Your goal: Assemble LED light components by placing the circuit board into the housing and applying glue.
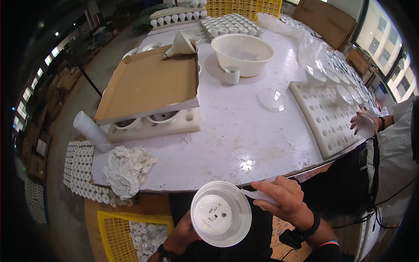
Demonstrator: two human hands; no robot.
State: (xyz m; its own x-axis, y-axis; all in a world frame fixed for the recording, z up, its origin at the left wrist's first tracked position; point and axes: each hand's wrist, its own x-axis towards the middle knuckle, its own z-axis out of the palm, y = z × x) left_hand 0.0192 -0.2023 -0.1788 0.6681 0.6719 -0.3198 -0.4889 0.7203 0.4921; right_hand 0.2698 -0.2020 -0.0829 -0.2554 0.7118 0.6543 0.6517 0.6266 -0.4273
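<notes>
My left hand (185, 230) is closed round the side of a white lamp housing (241, 227), its open mouth facing up. Inside the cup lies a round LED board (214, 214) with small yellow chips and dark components. Above the edge of the table, my right hand (281, 198) is closed on a whitish translucent squeeze tube (262, 196). The tube's narrow tip is at the housing's upper right rim; whether it touches cannot be told. My fingers hide part of the tube.
A crumpled white cloth (127, 170), a cardboard tray (152, 81) with a bulb (181, 46), a white basin (242, 46), a clear cover (271, 99) and a foam rack (321, 118) occupy the table. At right, a co-worker's hand (364, 125) holds a round cover. A yellow crate (113, 240) stands below.
</notes>
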